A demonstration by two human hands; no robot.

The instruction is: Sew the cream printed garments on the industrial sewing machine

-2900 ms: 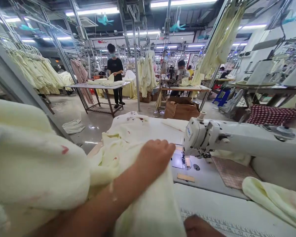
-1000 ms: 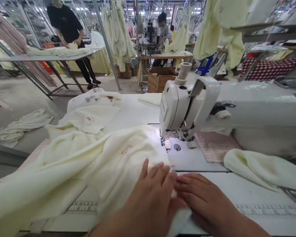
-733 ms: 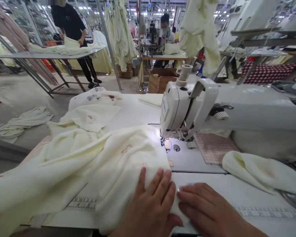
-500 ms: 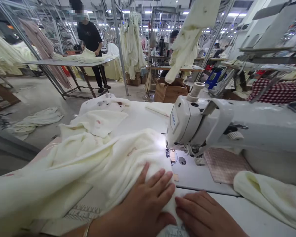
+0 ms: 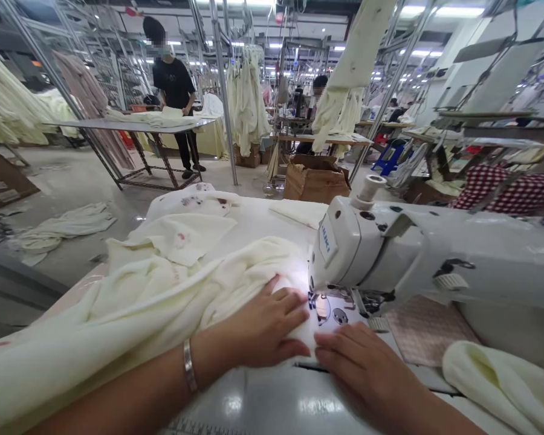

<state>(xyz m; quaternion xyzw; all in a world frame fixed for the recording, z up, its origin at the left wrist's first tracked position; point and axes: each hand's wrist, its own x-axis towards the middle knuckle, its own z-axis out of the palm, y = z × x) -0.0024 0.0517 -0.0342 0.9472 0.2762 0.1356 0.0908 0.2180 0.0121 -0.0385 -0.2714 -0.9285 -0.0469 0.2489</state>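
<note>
A wide piece of cream fabric (image 5: 163, 308) with small reddish prints lies in folds across the machine bed. My left hand (image 5: 267, 323) rests on it palm down, fingers spread, fingertips close to the lit presser foot (image 5: 312, 299). Along the fabric's right edge, my right hand (image 5: 367, 368) has its fingers bent together, the tips at that edge; its thumb is hidden. The white sewing machine (image 5: 344, 241) stands just beyond both hands, and its needle plate (image 5: 340, 315) shows right of the fabric.
A rolled cream cloth (image 5: 494, 380) lies at the right, beside a pinkish pad (image 5: 430, 329). Behind the machine is a cardboard box (image 5: 315, 179). A person (image 5: 176, 90) stands at a table (image 5: 136, 125) with cream cloth. More garments (image 5: 245, 103) hang beyond.
Both hands have moved forward, toward the presser foot, with the near edge of the fabric. More of my left forearm shows, and the view has tilted slightly upward.
</note>
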